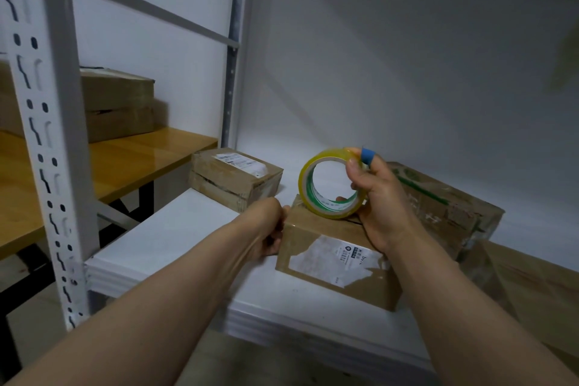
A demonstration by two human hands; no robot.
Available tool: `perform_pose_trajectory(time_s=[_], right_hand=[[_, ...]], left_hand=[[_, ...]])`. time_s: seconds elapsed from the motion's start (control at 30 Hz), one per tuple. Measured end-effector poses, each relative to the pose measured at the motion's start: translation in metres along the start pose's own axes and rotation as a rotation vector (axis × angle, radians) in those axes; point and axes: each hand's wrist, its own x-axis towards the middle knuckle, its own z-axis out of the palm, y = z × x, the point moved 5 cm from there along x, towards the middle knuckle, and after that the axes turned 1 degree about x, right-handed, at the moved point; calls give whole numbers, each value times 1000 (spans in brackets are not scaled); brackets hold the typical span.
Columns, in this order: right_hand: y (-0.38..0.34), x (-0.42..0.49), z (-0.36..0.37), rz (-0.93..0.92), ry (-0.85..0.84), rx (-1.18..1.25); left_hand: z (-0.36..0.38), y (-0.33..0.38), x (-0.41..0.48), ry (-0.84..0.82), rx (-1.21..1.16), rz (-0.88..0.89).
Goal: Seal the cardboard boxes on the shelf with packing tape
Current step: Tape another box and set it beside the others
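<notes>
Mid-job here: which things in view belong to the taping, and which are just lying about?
In the job: tape roll, held by the right hand; front box, gripped by the left hand; rear box; right-side box; white shelf.
Lying about: stacked boxes on the wooden table.

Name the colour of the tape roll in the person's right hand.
The tape roll is translucent yellow, with green print inside; head view shows it.

I see matt brown cardboard boxes (336, 255) with torn paper labels, a glossy yellowish plastic tape roll (332, 185), a smooth white shelf (175, 238) and varnished wooden table (125, 163).
</notes>
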Motion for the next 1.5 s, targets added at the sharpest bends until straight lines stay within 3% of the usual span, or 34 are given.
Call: perform_pose_trajectory(time_s=[0.2,0.3,0.37,0.4,0.5,0.7,0.8,0.93,1.13,1.37,1.5], right_hand=[[1,1,1,-13,-20,-22],[2,2,1,-15,-32,-22],[1,0,2,-13,-48,-12],[2,1,1,-16,-56,-8],[2,0,3,-23,-75,-11],[-6,12,1,55,-203,-301],[-3,14,-9,82,-262,-454],[9,12,-16,5,-251,-408],[16,14,-15,-48,-284,-410],[12,10,-20,-38,-166,-484],[11,7,-15,-42,-181,-516]], left_hand=[[-8,-1,-8,-23,266,-10],[-18,22,-5,24,308,344],[-11,39,-18,-163,372,580],[-5,40,-25,-292,446,604],[12,32,-29,-464,670,562],[-5,61,-3,-471,914,418],[-1,69,-2,-559,820,350],[15,59,0,-585,525,360],[15,45,5,-599,371,332],[9,55,20,-246,460,410],[9,42,12,-266,450,376]])
